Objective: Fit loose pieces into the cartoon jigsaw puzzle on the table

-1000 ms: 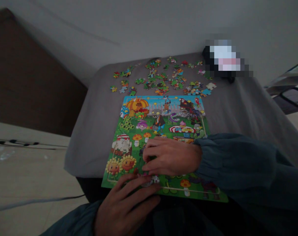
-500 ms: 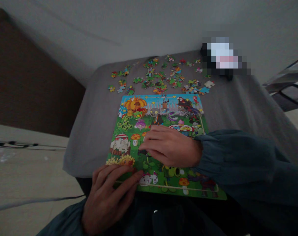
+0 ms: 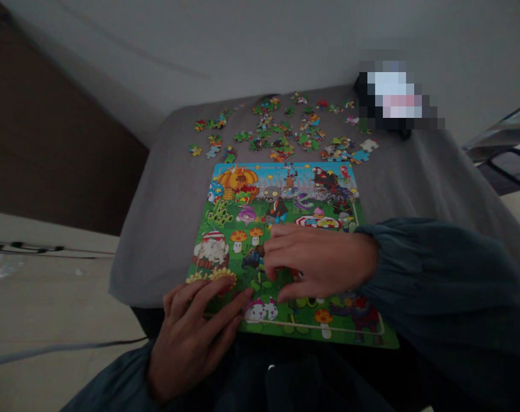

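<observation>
A colourful cartoon puzzle board (image 3: 238, 263) with a raised inner border lies on a grey cloth-covered surface in front of me. My left hand (image 3: 195, 337) rests over its lower left corner, with fingers stretched out across the edge. Above the middle of the board is my right hand (image 3: 315, 260), its fingers bent downward and its thumb held apart from them. I see nothing between that thumb and the fingers. The picture beneath the right palm is hidden.
Several loose puzzle pieces (image 3: 281, 134) are scattered beyond the board's far edge. A blurred-out dark object (image 3: 392, 100) stands at the back right. To the left is a dark brown panel (image 3: 49, 126), and a grey cable (image 3: 66, 347) runs near the floor.
My right hand has shifted slightly to the right, and its thumb has parted from the fingers. A dark figure and a mushroom on the board now show more. The left hand stays in place.
</observation>
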### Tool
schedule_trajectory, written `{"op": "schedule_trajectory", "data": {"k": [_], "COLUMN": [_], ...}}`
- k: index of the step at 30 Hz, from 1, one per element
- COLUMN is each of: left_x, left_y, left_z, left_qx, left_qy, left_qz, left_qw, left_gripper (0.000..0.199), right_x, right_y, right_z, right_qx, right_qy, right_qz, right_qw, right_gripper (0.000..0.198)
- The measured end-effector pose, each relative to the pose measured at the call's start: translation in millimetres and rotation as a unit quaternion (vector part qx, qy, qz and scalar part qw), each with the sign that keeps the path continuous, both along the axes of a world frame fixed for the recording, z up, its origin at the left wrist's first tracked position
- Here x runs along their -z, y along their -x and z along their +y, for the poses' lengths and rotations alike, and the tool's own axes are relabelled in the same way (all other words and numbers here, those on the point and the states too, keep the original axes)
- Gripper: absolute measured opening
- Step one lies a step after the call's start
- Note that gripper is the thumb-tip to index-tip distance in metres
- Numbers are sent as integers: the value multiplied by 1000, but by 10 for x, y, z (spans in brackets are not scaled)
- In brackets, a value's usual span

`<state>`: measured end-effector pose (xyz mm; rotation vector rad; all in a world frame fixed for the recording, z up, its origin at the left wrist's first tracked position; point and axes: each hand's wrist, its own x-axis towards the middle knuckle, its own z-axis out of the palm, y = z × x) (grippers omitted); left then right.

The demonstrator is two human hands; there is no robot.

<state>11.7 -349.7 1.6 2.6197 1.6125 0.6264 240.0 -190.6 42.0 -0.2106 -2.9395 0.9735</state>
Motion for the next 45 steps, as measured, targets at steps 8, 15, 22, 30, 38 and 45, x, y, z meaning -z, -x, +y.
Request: {"op": "schedule_trajectory", "data": {"k": [8,15,22,30,38,45], "left_x": [6,16,54,-16,-15,36], "left_y": [-2,13,-25,-131,-136,-66], "left_z": [19,-80,-180,-142,-150,-180], "left_qx": [-3,-6,25,41,46,37], "left_qy": [6,12,35,36,34,50], "left_qz": [-2,-32,-28,-14,-25,-27], "left_qw": [1000,999,999,998,998,998], "left_gripper": [29,31,35,34,35,36], "right_x": [85,134,150,104,126,225], "right_y": [11,44,60,44,48,75], "right_z": [-27,-52,-69,-20,-28,-67], "right_qx": [-40,-45,-32,-33,-33,-20], "right_qy": [-39,-59,-58,-16,-35,-68], "right_qz": [2,22,20,-19,-1,33], "right_qw": [998,997,998,999,999,997], "right_gripper": [34,35,34,32,36,42]}}
